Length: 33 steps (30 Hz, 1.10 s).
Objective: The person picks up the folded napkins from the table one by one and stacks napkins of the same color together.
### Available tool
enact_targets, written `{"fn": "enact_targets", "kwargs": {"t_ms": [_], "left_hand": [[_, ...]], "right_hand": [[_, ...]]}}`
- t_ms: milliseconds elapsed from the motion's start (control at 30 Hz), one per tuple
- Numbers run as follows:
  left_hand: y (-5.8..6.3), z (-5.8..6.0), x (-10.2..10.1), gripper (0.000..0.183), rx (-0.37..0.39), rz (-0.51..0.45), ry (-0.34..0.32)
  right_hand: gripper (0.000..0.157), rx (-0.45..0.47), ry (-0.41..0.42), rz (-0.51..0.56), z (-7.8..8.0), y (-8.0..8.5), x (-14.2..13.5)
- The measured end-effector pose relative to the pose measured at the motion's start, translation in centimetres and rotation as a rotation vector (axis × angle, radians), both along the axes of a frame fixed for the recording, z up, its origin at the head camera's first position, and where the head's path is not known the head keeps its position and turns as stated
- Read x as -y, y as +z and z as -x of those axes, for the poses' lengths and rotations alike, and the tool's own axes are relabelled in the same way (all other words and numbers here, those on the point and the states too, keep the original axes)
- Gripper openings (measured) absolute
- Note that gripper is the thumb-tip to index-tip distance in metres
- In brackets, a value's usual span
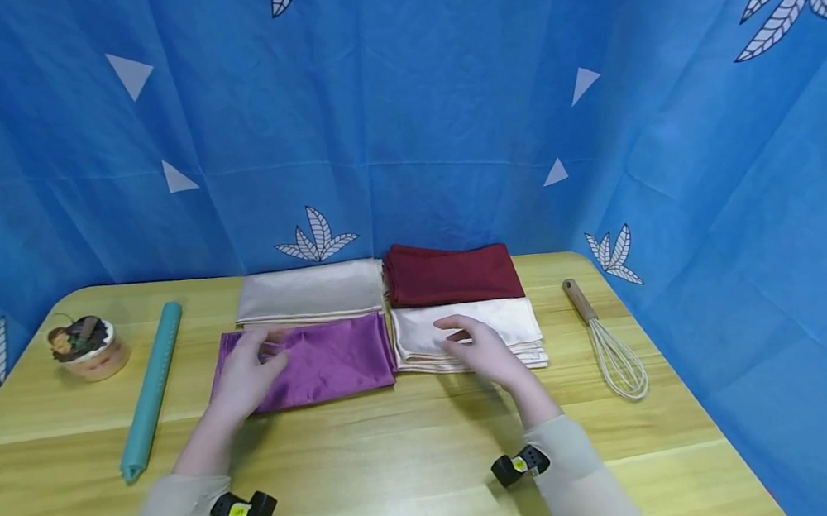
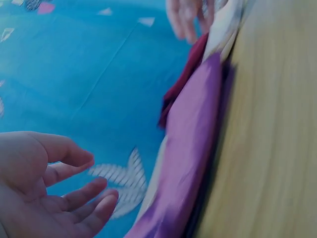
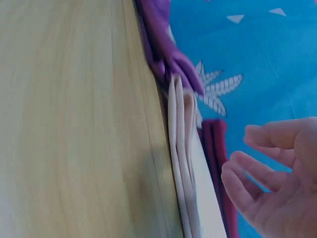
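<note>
Four-part wording aside, several folded cloths lie in two rows on the table. A shiny purple cloth [image 1: 341, 360] is front left, and a white cloth [image 1: 421, 332] front right. Behind them are a silvery grey cloth [image 1: 312, 291] and a dark red cloth [image 1: 452, 275]. My left hand [image 1: 248, 373] hovers over the purple cloth's left side, fingers loosely bent, holding nothing. Above the white cloth my right hand [image 1: 484, 351] hangs with relaxed fingers and nothing in it. Both wrist views show a gap between each hand and the cloths.
A teal rolled-up rod [image 1: 151, 391] lies left of the cloths, beside a cup of dessert [image 1: 93, 351]. On the right lies a whisk [image 1: 609, 343] with a wooden handle. A blue patterned curtain [image 1: 445, 122] hangs behind the wooden table [image 1: 375, 478].
</note>
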<state>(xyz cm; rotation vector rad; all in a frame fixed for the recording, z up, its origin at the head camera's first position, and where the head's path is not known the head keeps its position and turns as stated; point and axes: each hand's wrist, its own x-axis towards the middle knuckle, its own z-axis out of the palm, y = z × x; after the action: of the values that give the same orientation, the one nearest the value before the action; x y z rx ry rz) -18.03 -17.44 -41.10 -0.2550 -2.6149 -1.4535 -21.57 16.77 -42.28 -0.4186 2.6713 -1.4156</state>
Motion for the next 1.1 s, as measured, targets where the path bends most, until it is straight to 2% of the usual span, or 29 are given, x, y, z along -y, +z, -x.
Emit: {"fn": "enact_targets", "kwargs": {"t_ms": [100, 267, 467, 633, 800, 967, 1100], "left_hand": [[-0.4, 0.5, -2.2, 0.033, 0.041, -0.044, -0.08], [-1.2, 1.8, -6.1, 0.037, 0.124, -0.074, -0.177], [-2.0, 3.9, -9.9, 0.043, 0.205, -0.086, -0.237], [-2.6, 5.0, -11.7, 0.048, 0.256, -0.13, -0.241], [-2.5, 5.1, -12.7, 0.051, 0.258, -0.041, -0.23], [-1.8, 4.6, -13.5, 0.052, 0.225, 0.105, -0.242], [-1.5, 4.4, -14.4, 0.052, 0.215, 0.166, -0.25]], "right_hand": [[0.036, 0.001, -0.023, -0.04, 0.2, 0.2, -1.5], [0.037, 0.029, -0.046, -0.052, 0.8, 0.5, -3.8], [0.036, 0.022, -0.11, -0.099, 1.6, 0.3, -6.3], [0.035, 0.051, -0.148, -0.123, 2.0, -0.3, -8.2], [0.036, 0.061, -0.169, -0.137, 2.0, -0.9, -9.5], [0.036, 0.055, -0.172, -0.143, 2.0, -1.2, -10.5], [0.038, 0.09, -0.199, -0.123, 1.9, -1.1, -11.2]]}}
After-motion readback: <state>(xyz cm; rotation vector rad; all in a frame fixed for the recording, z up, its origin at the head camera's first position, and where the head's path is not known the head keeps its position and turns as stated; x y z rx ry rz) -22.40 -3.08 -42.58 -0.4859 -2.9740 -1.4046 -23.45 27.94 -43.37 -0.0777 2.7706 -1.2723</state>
